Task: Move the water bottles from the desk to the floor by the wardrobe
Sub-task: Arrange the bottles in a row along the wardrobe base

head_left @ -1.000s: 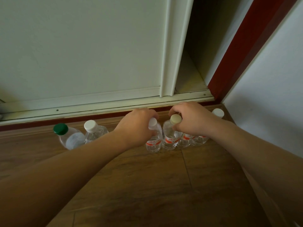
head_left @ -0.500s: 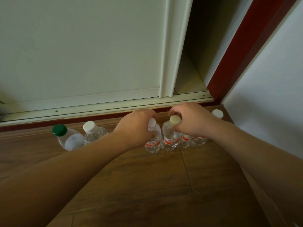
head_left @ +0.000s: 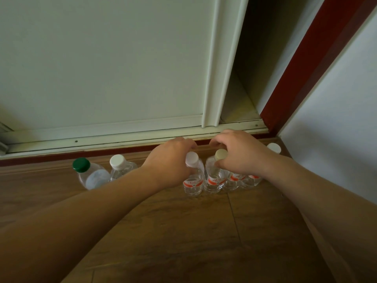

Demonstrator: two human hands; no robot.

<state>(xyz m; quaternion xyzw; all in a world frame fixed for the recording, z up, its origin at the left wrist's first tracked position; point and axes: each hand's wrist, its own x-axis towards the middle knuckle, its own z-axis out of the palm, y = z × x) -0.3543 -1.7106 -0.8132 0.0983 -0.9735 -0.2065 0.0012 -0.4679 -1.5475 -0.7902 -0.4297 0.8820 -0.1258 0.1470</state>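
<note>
Logging the head view, hidden parts first. We cannot see the fingertips of either hand: both curl away from us over the bottle tops. The left hand (head_left: 173,160) is wrapped round the shoulder of the white-capped red-label bottle (head_left: 193,181), with the thumb on the near side just under the cap, which pokes out beside the knuckles. The right hand (head_left: 240,154) arches over the beige-capped bottle (head_left: 214,179), thumb pressed to its neck below the cap. We read this as a pinch, though the far fingers are out of sight.

Under the right wrist, two more red-label bottles (head_left: 232,181) show their lower bodies only; their caps are covered. A lone white cap (head_left: 274,148) peeks past the wrist in the corner, and we cannot tell which body it belongs to. Label print is too small to read. Both forearms (head_left: 81,221) run off the bottom edge.

Containers: all bottles stand upright on the wood floor (head_left: 183,231) in a row along the wardrobe track (head_left: 122,135), the four red-label ones touching side by side. Left of the left wrist stand a green-capped bottle (head_left: 91,177) and, just beside it, a plain white-capped bottle (head_left: 120,166). All are clear plastic with clear contents; fill levels are not readable. The sliding wardrobe door (head_left: 102,68) stands partly open, its interior (head_left: 251,58) dark.
</note>
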